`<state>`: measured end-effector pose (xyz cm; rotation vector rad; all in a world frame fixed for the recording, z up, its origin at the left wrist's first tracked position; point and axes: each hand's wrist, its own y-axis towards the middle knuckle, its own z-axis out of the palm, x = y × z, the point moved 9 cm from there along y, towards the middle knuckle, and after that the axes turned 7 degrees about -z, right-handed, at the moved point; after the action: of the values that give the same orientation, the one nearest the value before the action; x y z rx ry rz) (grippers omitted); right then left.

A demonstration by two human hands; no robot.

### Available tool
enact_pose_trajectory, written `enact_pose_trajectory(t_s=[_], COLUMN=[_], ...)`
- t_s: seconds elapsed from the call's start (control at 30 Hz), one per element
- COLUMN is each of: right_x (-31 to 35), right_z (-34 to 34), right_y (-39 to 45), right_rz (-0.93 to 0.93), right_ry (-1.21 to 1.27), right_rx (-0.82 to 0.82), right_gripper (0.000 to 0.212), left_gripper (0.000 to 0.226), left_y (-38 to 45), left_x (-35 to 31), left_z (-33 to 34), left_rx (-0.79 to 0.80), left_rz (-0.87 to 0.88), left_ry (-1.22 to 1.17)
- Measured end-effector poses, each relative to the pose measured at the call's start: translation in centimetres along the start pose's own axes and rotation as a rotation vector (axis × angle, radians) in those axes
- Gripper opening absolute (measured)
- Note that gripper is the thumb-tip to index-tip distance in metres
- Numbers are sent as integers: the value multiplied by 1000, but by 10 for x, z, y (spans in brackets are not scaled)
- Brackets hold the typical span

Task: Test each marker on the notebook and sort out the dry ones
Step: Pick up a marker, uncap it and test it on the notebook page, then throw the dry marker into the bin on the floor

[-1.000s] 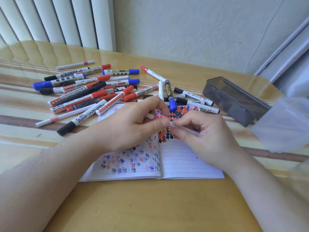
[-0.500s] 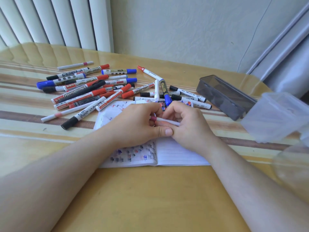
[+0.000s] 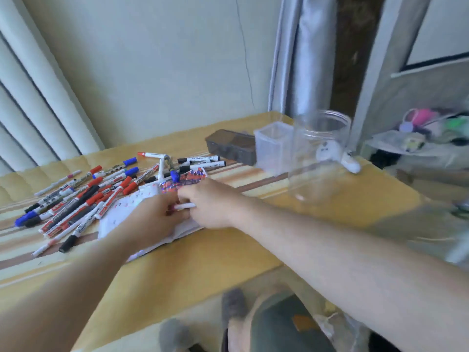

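Step in hand, as judged: capping or uncapping a slim white marker with a pink end (image 3: 183,206) before it is sorted. Hold the barrel steady in one hand, press or pull the cap straight along the barrel axis, and keep the tip off the page until the test stroke is intended.

The marker lies across the open lined paper notebook (image 3: 142,196), which rests on the yellow striped table (image 3: 208,252). The left hand (image 3: 154,219) is over the notebook, its fingers curled at the pink end of the marker; the frame is blurred, so the exact pinch cannot be resolved. The right hand (image 3: 210,204) grips the white barrel, which projects from between its fingers toward the left hand. The two hands touch over the notebook.

A loose pile of red, blue and black capped markers (image 3: 83,199) lies just beside the notebook, on its left and far sides. A clear round plastic jar (image 3: 317,158) stands well apart from the notebook, on its right
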<state>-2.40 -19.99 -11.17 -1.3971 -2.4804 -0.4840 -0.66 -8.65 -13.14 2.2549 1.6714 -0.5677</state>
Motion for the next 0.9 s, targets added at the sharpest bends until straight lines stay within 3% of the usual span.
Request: enact_pose_trajectory(t_s=[0.07,0.17,0.33,0.4,0.5,0.57,0.63,0.7,0.77,0.9], right_x=[-1,-24,-90,-120,-179,-211,-230,-231,-232,-250], right_z=[-16,-28,28,81,203,291,350,365,351,307], right_y=[-66,-194,-385,-436,-521,-591,-659,-693,-685,-634], right_rz=[0,66,496,684,1084,1380,1539,1659,1706,1618], right_ry=[80,232,467,579,690,638,534,499,490,490], right_rx=[-98,-245,-435,-437,-404,-232,-33,67,25,-121], right_gripper=[15,16,18,17,18,15,15,24,15,14], left_gripper=[12,13,6,16,39,41,35,28,23,17], left_y=[-34,-97,-146,-148,-143,-144,-143,-142,-138,-122], left_x=[-50,-154,-257,-260,-221,-196,-198,-206,-202,-181], left_z=[11,55,216,293,387,418,421,411,397,383], left_rx=[2,146,491,652,824,874,857,793,750,671], left_rz=[164,420,644,608,419,386,408,419,378,222], left_ry=[-20,-37,-20,15,145,303,286,143,53,-41])
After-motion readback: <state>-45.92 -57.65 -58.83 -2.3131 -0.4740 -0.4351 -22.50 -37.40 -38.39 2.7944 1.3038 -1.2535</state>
